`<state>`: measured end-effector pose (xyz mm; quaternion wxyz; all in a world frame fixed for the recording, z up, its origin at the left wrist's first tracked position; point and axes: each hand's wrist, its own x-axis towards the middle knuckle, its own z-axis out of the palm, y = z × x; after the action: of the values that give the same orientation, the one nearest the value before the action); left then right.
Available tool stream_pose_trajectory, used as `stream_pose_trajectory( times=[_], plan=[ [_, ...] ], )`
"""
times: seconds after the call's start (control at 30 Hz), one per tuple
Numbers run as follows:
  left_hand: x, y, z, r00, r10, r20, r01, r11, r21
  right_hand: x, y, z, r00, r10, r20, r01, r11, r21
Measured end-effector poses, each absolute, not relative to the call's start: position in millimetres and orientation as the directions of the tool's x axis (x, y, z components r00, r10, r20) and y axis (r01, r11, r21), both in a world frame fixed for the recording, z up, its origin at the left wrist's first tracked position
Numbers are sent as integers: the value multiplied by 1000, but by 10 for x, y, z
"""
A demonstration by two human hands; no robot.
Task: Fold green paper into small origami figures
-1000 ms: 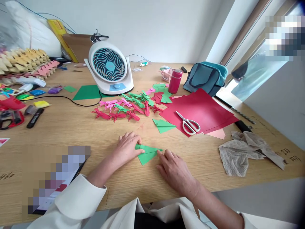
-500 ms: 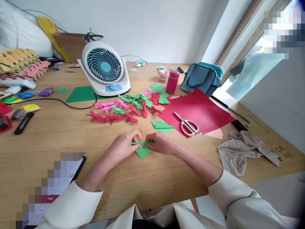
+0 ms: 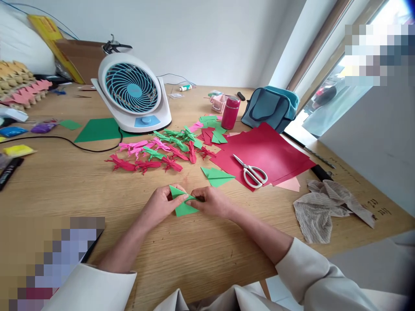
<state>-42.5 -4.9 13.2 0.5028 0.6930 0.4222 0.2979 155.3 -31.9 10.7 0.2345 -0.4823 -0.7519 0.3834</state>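
Observation:
A folded green paper is held between my two hands above the wooden table, one pointed corner up at the left. My left hand pinches its left part, thumb on the near face. My right hand grips the right edge with fingers curled. Just beyond lies another folded green paper. White-handled scissors rest on red paper sheets to the right. Folded red, pink and green paper figures are spread out behind my hands.
A white fan stands at the back left, its black cable crossing the table. At the back right are a red bottle and a blue bag. A crumpled cloth lies right, a blurred-out screen near left.
The green paper has been turned and tilted in my hands, so its point now rises at the upper left. The whole view has shifted slightly, with table objects further left.

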Motion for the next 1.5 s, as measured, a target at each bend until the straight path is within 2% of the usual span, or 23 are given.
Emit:
stream_pose_trajectory(
  times=[0.27, 0.4, 0.6, 0.9, 1.03, 1.2, 1.37, 1.5],
  plan=[
    [-384, -101, 153, 494, 869, 9, 368, -218, 904, 1527, -386, 95, -473, 880, 50, 566, 346, -748],
    [-401, -112, 157, 495, 869, 12, 388, -234, 892, 1527, -392, 87, -510, 854, 102, 493, 388, -779],
    [-447, -98, 151, 472, 881, 42, 323, -217, 921, 1519, -376, 19, -494, 861, 119, 421, 356, -834],
    [-538, -44, 138, 256, 966, 39, 198, -92, 976, 1599, -389, 117, -579, 815, -21, 397, 260, -880],
    [-540, -61, 127, 185, 981, -53, 104, 34, 994, 1601, -385, 104, -563, 826, -30, 354, 208, -912],
    [-477, -98, 138, 220, 957, -189, 63, 179, 982, 1551, -389, 50, -429, 903, -32, 330, 123, -936],
    [-445, -117, 139, 207, 957, -204, 137, 178, 974, 1533, -401, 17, -413, 910, 8, 337, 162, -927],
    [-436, -136, 97, 313, 932, -185, 153, 143, 978, 1521, -421, 11, -405, 914, 21, 327, 167, -930]
  ],
)
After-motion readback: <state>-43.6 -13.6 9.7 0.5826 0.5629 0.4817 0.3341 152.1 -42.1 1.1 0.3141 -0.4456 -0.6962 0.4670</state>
